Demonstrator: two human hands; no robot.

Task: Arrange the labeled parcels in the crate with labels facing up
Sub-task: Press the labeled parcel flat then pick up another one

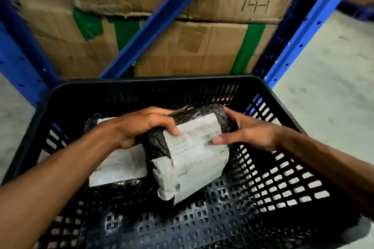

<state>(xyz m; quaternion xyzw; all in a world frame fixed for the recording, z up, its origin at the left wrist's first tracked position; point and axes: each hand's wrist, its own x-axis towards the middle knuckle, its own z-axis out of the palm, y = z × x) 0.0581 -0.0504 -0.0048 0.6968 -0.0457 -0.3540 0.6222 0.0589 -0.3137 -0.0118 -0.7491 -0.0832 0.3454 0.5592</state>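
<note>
A black perforated plastic crate (283,178) fills the lower half of the head view. Inside it, a black-wrapped parcel (194,159) with a white label facing up sits near the middle. My left hand (141,127) grips its upper left edge, and my right hand (249,131) holds its upper right end with the thumb on the label. A second black parcel (119,168) lies to its left, label up, partly hidden under my left forearm and wrist.
Blue metal shelving uprights (299,36) and a diagonal brace (162,18) stand just behind the crate. Stacked cardboard boxes (192,46) with green tape sit on the rack. Grey concrete floor (334,87) lies to the right.
</note>
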